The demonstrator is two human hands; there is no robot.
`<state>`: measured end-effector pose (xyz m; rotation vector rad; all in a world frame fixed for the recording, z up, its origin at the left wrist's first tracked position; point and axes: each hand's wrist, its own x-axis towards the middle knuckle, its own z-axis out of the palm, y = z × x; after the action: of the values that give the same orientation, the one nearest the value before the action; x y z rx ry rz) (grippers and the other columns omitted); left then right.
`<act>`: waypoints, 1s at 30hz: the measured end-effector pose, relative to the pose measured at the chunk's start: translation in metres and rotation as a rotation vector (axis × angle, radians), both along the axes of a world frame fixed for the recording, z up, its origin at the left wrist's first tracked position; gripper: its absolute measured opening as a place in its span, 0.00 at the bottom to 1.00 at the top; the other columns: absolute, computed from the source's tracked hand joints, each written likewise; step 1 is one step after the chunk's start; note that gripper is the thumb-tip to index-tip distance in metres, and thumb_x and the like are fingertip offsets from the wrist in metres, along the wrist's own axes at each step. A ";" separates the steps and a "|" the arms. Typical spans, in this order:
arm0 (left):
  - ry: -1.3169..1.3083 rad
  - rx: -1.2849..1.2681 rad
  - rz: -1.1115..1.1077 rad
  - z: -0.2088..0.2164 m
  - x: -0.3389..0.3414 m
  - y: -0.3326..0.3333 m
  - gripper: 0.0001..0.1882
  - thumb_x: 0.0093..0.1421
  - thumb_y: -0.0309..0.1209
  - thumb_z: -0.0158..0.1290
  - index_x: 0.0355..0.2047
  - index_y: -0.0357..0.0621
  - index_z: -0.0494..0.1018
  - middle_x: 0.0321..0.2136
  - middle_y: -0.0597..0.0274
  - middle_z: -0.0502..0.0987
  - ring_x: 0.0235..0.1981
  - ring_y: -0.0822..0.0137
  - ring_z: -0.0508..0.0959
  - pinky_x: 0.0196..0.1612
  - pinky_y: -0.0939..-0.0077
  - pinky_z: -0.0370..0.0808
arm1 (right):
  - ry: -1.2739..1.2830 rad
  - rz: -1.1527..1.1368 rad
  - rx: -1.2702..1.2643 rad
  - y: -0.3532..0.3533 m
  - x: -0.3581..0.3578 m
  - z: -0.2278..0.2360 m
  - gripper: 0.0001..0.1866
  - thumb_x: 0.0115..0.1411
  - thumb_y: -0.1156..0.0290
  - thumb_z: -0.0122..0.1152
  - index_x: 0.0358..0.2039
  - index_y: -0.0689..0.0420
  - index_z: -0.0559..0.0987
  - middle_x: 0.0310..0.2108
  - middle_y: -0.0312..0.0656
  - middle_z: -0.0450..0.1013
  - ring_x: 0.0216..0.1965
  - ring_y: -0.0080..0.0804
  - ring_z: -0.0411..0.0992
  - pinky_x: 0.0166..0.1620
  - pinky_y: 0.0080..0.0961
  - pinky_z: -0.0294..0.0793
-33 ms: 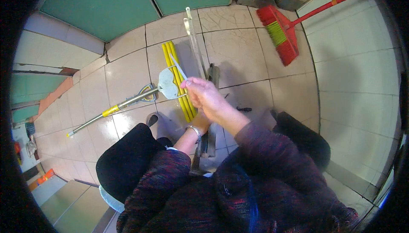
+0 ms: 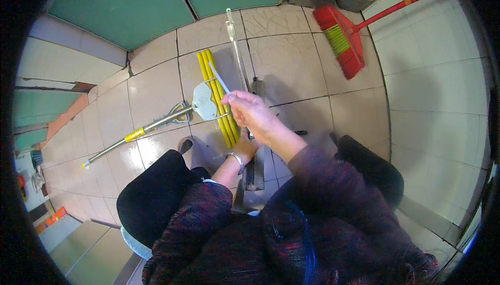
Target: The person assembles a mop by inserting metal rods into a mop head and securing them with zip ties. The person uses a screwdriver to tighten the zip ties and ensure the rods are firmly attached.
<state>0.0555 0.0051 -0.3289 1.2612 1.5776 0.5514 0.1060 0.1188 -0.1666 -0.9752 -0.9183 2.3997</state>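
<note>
My right hand (image 2: 252, 112) is closed in a pinch on a thin pale stick (image 2: 219, 77), which points up and left over the yellow bars. Just below it, my left hand (image 2: 245, 148) is closed at a long, narrow metal bar (image 2: 258, 173); its fingertips are partly hidden. Beyond my hands a slim silver strip (image 2: 237, 48) with a whitish end stretches away over the floor. To the left lies a mop-like tool with yellow bars (image 2: 216, 97), a pale plate (image 2: 204, 102) and a silver handle (image 2: 161, 122) with a yellow section.
A red broom (image 2: 341, 40) with yellow-green bristles stands at the far right by the white tiled wall (image 2: 437, 87). A small dark thing (image 2: 298, 133) lies right of my hands. Green cabinet doors (image 2: 130, 14) line the back. My knees (image 2: 156, 196) flank the work.
The silver strip's far end showed two separate tips before; now they lie almost in one line. Both hands have shifted only slightly, and the pale stick stays in my right hand.
</note>
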 end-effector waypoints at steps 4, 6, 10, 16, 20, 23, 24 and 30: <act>-0.013 -0.311 0.277 0.052 -0.005 -0.002 0.52 0.47 0.41 0.55 0.63 0.42 0.35 0.58 0.43 0.56 0.58 0.52 0.60 0.58 0.70 0.59 | 0.030 0.044 0.014 0.001 0.011 -0.002 0.10 0.63 0.65 0.45 0.34 0.56 0.73 0.16 0.25 0.53 0.18 0.14 0.48 0.22 0.14 0.47; -0.008 -0.343 0.267 0.053 -0.007 -0.007 0.51 0.47 0.41 0.56 0.63 0.42 0.35 0.58 0.43 0.55 0.58 0.53 0.60 0.58 0.70 0.59 | 0.025 0.055 0.037 -0.002 0.012 -0.005 0.11 0.63 0.65 0.45 0.34 0.57 0.74 0.16 0.26 0.54 0.18 0.14 0.49 0.22 0.14 0.48; -0.063 -0.347 0.226 0.051 -0.008 -0.007 0.51 0.48 0.39 0.56 0.63 0.42 0.34 0.59 0.45 0.54 0.58 0.55 0.60 0.57 0.71 0.58 | -0.009 0.093 0.106 -0.003 0.008 -0.010 0.12 0.64 0.65 0.45 0.36 0.58 0.74 0.18 0.27 0.57 0.20 0.15 0.52 0.24 0.14 0.53; -0.381 -0.364 0.405 0.044 -0.007 -0.013 0.50 0.51 0.36 0.55 0.64 0.43 0.33 0.58 0.49 0.54 0.57 0.60 0.60 0.56 0.73 0.59 | -0.014 0.079 0.110 0.002 0.010 -0.013 0.13 0.64 0.64 0.44 0.41 0.57 0.75 0.22 0.28 0.64 0.25 0.16 0.60 0.32 0.15 0.62; -0.688 -0.457 0.543 0.068 -0.003 -0.007 0.46 0.55 0.36 0.52 0.64 0.46 0.33 0.58 0.54 0.55 0.54 0.64 0.62 0.54 0.73 0.61 | -0.042 0.063 0.115 0.002 0.011 -0.020 0.15 0.64 0.62 0.46 0.43 0.57 0.74 0.24 0.28 0.66 0.29 0.16 0.63 0.36 0.16 0.64; -0.854 -0.470 0.581 0.069 -0.006 -0.007 0.42 0.58 0.36 0.49 0.64 0.50 0.34 0.57 0.60 0.57 0.51 0.67 0.63 0.51 0.73 0.63 | -0.031 -0.014 0.080 -0.001 0.011 -0.025 0.16 0.63 0.60 0.47 0.42 0.57 0.75 0.24 0.28 0.66 0.28 0.17 0.63 0.36 0.16 0.65; -0.910 -0.459 0.628 0.069 -0.006 -0.006 0.40 0.58 0.36 0.48 0.64 0.50 0.37 0.55 0.61 0.59 0.50 0.68 0.64 0.50 0.73 0.64 | -0.023 -0.034 0.095 -0.001 0.011 -0.025 0.16 0.63 0.60 0.46 0.41 0.57 0.75 0.24 0.28 0.66 0.28 0.17 0.63 0.35 0.16 0.64; -1.062 -0.480 0.809 0.081 -0.009 -0.001 0.20 0.61 0.39 0.44 0.52 0.49 0.63 0.41 0.66 0.70 0.41 0.70 0.69 0.45 0.73 0.67 | -0.010 -0.008 0.281 0.005 0.018 -0.031 0.14 0.64 0.62 0.45 0.39 0.58 0.75 0.21 0.27 0.63 0.25 0.15 0.61 0.32 0.14 0.63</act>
<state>0.0470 0.0043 -0.2482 -0.1501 1.0913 1.0340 0.1237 0.1240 -0.1973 -0.8810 -1.2128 2.1833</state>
